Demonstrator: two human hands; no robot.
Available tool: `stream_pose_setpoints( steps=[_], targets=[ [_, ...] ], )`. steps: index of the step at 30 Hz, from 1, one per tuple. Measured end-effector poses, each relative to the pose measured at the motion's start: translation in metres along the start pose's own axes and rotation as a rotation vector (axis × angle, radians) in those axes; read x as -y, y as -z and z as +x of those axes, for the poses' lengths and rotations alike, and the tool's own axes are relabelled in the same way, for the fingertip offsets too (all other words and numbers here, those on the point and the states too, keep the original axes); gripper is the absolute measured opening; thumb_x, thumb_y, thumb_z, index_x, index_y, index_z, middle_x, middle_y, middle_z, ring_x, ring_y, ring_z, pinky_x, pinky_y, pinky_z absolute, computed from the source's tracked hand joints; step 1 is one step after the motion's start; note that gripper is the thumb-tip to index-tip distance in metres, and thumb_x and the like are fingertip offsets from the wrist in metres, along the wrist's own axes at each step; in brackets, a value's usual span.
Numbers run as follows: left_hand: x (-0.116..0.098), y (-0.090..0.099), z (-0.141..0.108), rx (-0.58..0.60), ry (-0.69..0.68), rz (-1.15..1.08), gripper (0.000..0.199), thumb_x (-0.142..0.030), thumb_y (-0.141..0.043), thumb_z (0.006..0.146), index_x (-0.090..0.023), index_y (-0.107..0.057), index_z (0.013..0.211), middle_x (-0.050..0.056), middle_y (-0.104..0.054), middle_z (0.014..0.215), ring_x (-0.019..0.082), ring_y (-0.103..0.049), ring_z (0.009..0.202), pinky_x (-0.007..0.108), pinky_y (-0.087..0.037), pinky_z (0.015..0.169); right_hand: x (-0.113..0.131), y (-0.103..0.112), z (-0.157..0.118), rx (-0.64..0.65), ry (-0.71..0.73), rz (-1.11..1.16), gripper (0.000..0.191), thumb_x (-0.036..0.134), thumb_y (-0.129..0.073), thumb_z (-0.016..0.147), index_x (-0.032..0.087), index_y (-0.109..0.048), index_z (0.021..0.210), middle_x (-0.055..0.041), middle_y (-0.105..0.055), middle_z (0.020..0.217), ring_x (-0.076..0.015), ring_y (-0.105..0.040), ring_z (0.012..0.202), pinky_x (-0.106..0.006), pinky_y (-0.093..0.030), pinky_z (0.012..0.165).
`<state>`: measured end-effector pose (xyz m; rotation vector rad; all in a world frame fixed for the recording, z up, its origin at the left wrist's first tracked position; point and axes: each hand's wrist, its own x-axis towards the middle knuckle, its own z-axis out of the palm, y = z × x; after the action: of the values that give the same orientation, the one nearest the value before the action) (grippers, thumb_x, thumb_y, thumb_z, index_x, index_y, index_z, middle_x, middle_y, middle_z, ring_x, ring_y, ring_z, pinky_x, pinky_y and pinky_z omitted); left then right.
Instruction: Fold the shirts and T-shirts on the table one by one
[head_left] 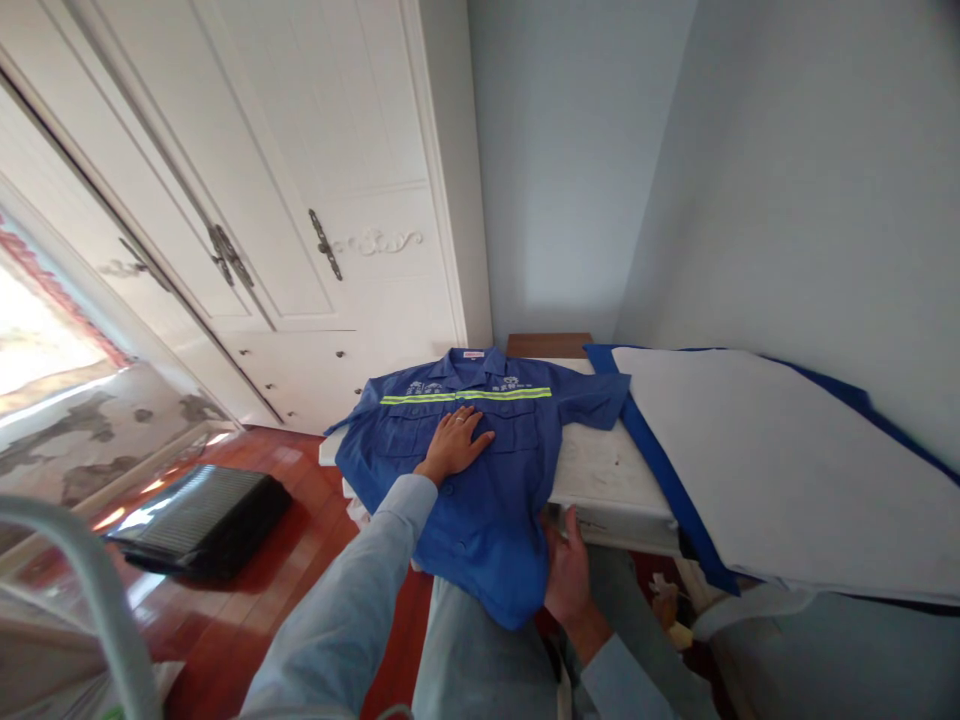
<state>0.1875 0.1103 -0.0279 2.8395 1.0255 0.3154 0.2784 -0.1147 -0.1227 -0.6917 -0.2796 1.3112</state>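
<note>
A blue short-sleeved work shirt (pixel 480 480) lies front up on a white table (pixel 600 470), collar away from me. A yellow-green reflective strip and white printing cross its chest, and its lower end hangs over the near edge toward my lap. My left hand (pixel 456 443) rests flat on the shirt's front between the pockets, fingers spread. At the shirt's lower right edge is my right hand (pixel 568 572), touching the cloth with its thumb stretched apart. Some of its fingers are partly hidden by the fabric.
A white wardrobe (pixel 360 120) rises behind the table. To the right is a board with a white sheet (pixel 787 460) over blue cloth. A black ribbed case (pixel 202 520) lies on the red wooden floor at left. A curved pale tube (pixel 90 570) stands close at left.
</note>
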Motion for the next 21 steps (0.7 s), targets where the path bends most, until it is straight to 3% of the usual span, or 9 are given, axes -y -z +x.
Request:
stream_pose_setpoints(
  steps=[4, 7, 10, 13, 15, 18, 19, 21],
  targets=[
    [-0.002, 0.002, -0.001, 0.006, 0.008, -0.008, 0.063, -0.058, -0.038, 0.098, -0.017, -0.048, 0.145, 0.012, -0.042, 0.156, 0.028, -0.034, 0.146, 0.048, -0.024, 0.121, -0.009, -0.001, 0.003, -0.041, -0.137, 0.029, 0.042, 0.061, -0.059, 0.080, 0.022, -0.075, 0.089, -0.0080, -0.078, 0.096, -0.0281, -0.068, 0.108, -0.043, -0.051, 0.097],
    [-0.002, 0.003, -0.002, 0.004, 0.011, -0.014, 0.063, -0.058, -0.038, 0.098, -0.016, -0.048, 0.145, 0.013, -0.042, 0.156, 0.028, -0.034, 0.146, 0.047, -0.024, 0.121, -0.014, 0.001, 0.006, -0.081, -0.239, 0.018, 0.026, 0.044, -0.066, 0.073, 0.022, -0.076, 0.082, -0.0074, -0.079, 0.093, -0.0258, -0.071, 0.105, -0.037, -0.051, 0.098],
    [-0.001, 0.002, -0.001, 0.004, 0.008, -0.020, 0.064, -0.058, -0.039, 0.098, -0.016, -0.048, 0.145, 0.012, -0.042, 0.156, 0.028, -0.034, 0.146, 0.047, -0.024, 0.121, -0.008, 0.005, 0.005, -0.056, -0.308, -0.062, 0.023, 0.045, -0.069, 0.071, 0.023, -0.075, 0.074, -0.0074, -0.079, 0.085, -0.0264, -0.073, 0.098, -0.037, -0.054, 0.095],
    [0.001, 0.000, 0.000, -0.004, 0.001, -0.020, 0.064, -0.059, -0.038, 0.098, -0.017, -0.048, 0.145, 0.012, -0.043, 0.155, 0.028, -0.034, 0.146, 0.047, -0.024, 0.121, 0.004, 0.007, 0.002, -0.036, -0.258, -0.110, 0.028, 0.047, -0.080, 0.063, 0.022, -0.075, 0.073, -0.0063, -0.078, 0.078, -0.0252, -0.074, 0.084, -0.035, -0.058, 0.082],
    [0.002, -0.002, 0.001, -0.010, -0.001, -0.016, 0.063, -0.059, -0.038, 0.098, -0.017, -0.049, 0.144, 0.012, -0.044, 0.154, 0.027, -0.035, 0.146, 0.047, -0.024, 0.121, 0.010, 0.005, 0.000, -0.031, -0.170, -0.130, 0.032, 0.042, -0.088, 0.058, 0.021, -0.074, 0.077, -0.0028, -0.076, 0.070, -0.0192, -0.071, 0.066, -0.029, -0.057, 0.068],
    [0.002, -0.003, 0.001, -0.015, -0.003, -0.008, 0.063, -0.060, -0.038, 0.098, -0.018, -0.050, 0.143, 0.013, -0.044, 0.154, 0.028, -0.035, 0.146, 0.047, -0.024, 0.121, 0.017, 0.000, -0.003, 0.003, -0.107, -0.161, 0.032, 0.038, -0.092, 0.056, 0.020, -0.072, 0.074, 0.0063, -0.059, 0.046, -0.0078, -0.047, 0.036, -0.020, -0.043, 0.043],
    [0.002, -0.002, 0.001, -0.014, -0.004, -0.007, 0.063, -0.060, -0.037, 0.098, -0.018, -0.050, 0.143, 0.013, -0.044, 0.154, 0.028, -0.035, 0.146, 0.047, -0.025, 0.121, 0.020, -0.002, -0.004, 0.010, -0.092, -0.171, 0.032, 0.038, -0.093, 0.055, 0.020, -0.071, 0.072, 0.0078, -0.055, 0.042, -0.0061, -0.041, 0.033, -0.019, -0.038, 0.040],
    [0.001, -0.001, 0.001, -0.012, -0.002, -0.006, 0.064, -0.060, -0.037, 0.098, -0.017, -0.049, 0.144, 0.013, -0.044, 0.154, 0.028, -0.035, 0.146, 0.047, -0.025, 0.121, 0.028, -0.005, -0.010, 0.026, -0.032, -0.213, 0.035, 0.039, -0.093, 0.053, 0.021, -0.072, 0.074, 0.0051, -0.063, 0.051, -0.0077, -0.049, 0.040, -0.020, -0.042, 0.045]
  ],
)
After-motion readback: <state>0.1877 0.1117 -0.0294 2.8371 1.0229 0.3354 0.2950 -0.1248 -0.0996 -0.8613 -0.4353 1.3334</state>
